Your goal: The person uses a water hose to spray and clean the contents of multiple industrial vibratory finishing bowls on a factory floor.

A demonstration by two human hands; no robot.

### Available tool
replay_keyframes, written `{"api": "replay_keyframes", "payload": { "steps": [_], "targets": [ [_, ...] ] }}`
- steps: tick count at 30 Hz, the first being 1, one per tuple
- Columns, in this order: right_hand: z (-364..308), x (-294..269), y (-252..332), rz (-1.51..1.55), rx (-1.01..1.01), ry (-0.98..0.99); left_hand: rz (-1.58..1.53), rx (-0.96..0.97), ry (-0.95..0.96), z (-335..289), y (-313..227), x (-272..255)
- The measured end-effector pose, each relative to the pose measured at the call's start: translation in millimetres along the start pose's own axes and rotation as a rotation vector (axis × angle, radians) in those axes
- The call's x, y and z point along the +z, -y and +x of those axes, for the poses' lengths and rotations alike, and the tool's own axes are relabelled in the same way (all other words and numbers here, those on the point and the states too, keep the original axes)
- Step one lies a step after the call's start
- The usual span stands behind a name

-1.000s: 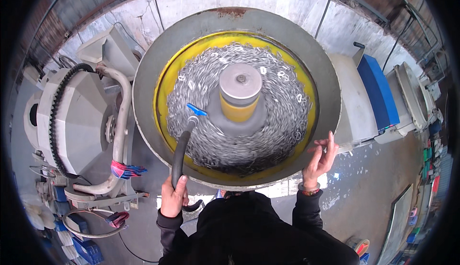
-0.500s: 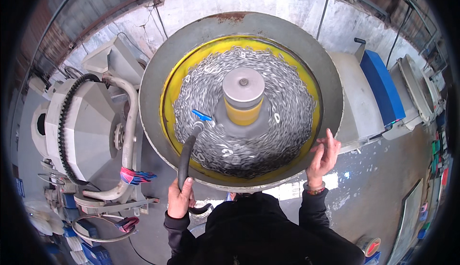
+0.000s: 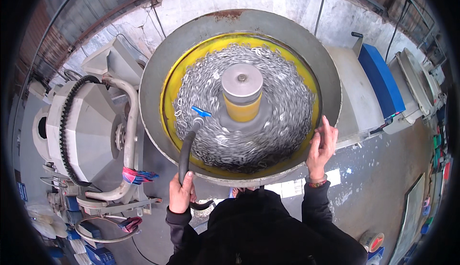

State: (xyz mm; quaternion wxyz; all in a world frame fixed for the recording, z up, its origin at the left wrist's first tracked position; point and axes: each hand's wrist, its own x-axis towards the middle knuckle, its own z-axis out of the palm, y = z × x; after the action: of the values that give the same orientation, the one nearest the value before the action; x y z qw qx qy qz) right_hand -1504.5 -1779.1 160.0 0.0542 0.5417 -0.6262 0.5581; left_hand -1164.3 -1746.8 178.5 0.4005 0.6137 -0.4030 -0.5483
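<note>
Around the central post (image 3: 242, 85), small metal links (image 3: 282, 102) form a ring inside the yellow lining (image 3: 173, 85) of the grey bowl (image 3: 194, 42); many links are blurred. On the near left of the post, a black hose (image 3: 186, 152) with a blue lever (image 3: 201, 111) extends over the links. Farther out, the left hand (image 3: 181, 191) grips the hose, fingers wrapped. On the post's near right, the right hand (image 3: 323, 152) is at the bowl's rim, fingers parted; contact cannot be determined.

Grey bowl (image 3: 150, 90), rust-brown patch (image 3: 227, 14) (mottled, on far rim); bright yellow lining (image 3: 237, 39); silvery links (image 3: 285, 104), streaked grey and white; yellow post (image 3: 242, 109), pale grey cap (image 3: 235, 83); black hose (image 3: 186, 151), vivid blue lever (image 3: 201, 112); black jacket (image 3: 258, 226).
</note>
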Motion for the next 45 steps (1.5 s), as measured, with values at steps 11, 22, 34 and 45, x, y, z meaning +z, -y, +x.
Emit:
{"api": "replay_keyframes", "payload": {
  "steps": [11, 22, 34, 45],
  "targets": [
    [8, -1, 7, -0.056, -0.011, 0.17, -0.209, -0.135, 0.233, -11, 7, -8],
    [75, 64, 91, -0.095, -0.525, 1.263, -0.093, -0.086, 0.259, -20, -2, 1],
    [80, 172, 52, 0.451, 0.432, 1.87, 0.067, 0.228, 0.352, -73, -18, -15],
    [84, 175, 107, 0.57, -0.039, 1.928, 0.014, 0.36, 0.569, -107, -45, -56]
  ]
}}
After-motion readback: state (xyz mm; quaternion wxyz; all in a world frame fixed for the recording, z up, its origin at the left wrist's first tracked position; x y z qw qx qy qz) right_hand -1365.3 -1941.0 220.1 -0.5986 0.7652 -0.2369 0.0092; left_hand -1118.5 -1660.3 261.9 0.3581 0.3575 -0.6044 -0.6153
